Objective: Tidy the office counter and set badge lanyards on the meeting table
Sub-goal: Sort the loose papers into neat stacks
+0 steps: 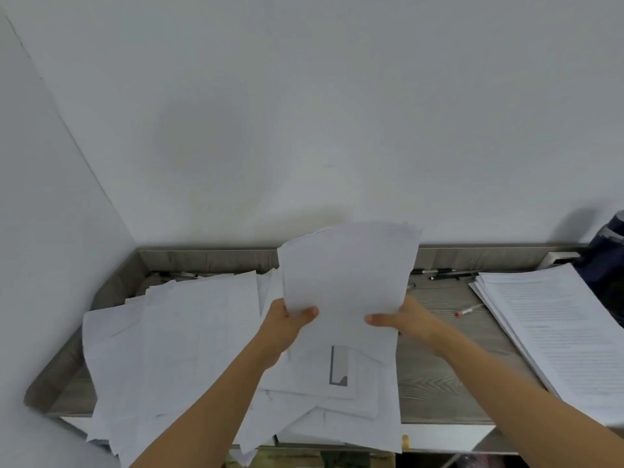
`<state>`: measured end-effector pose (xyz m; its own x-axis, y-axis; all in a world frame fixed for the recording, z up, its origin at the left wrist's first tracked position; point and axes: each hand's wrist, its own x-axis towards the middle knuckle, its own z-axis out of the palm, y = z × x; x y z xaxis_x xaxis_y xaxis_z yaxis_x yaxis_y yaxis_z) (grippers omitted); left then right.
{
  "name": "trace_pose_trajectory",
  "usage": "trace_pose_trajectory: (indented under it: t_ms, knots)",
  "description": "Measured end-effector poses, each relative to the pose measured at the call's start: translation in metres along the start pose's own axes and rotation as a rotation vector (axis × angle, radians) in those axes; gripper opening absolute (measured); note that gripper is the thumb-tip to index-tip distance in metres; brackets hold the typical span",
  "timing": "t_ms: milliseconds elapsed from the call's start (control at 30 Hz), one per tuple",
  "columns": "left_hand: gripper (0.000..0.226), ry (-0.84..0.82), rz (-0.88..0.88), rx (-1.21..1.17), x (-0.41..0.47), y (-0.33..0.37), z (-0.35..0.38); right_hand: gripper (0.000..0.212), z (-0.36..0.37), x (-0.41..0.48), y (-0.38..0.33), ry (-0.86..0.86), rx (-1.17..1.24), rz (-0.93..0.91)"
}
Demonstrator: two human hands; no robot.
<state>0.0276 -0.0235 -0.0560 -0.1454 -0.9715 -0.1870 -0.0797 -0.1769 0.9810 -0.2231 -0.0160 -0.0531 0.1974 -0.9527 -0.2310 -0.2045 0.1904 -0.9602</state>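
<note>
Left hand (287, 329) and right hand (405, 322), fingers (309, 312) pinching the lower corners of a sheaf of papers (344, 271) held upright over the loose pile (175, 332) on the bench (435, 376); advised: tap edges square, then lay on the neat stack (557, 325), right.

Head camera — looks forward, down at counter (435, 376), close.
</note>
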Motion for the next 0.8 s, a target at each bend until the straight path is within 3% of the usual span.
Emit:
trace_pose_trajectory:
  t_ms: [233,333,433,800]
  knots:
    - [0.014,0.054,0.0,-0.141,0.02,0.033,0.042,0.017,-0.035,-0.019,-0.01,0.27,0.207,-0.069]
    - [0.025,0.019,-0.089,-0.187,0.03,0.036,0.08,0.008,-0.062,-0.03,-0.002,0.411,0.155,-0.069]
    - [0.029,-0.024,-0.157,-0.136,0.04,0.029,0.13,0.014,-0.106,-0.044,0.02,0.53,0.013,-0.01]
    - [0.035,-0.216,-0.245,-0.003,0.049,-0.006,0.339,0.009,-0.308,-0.116,0.095,0.595,-0.203,0.234]
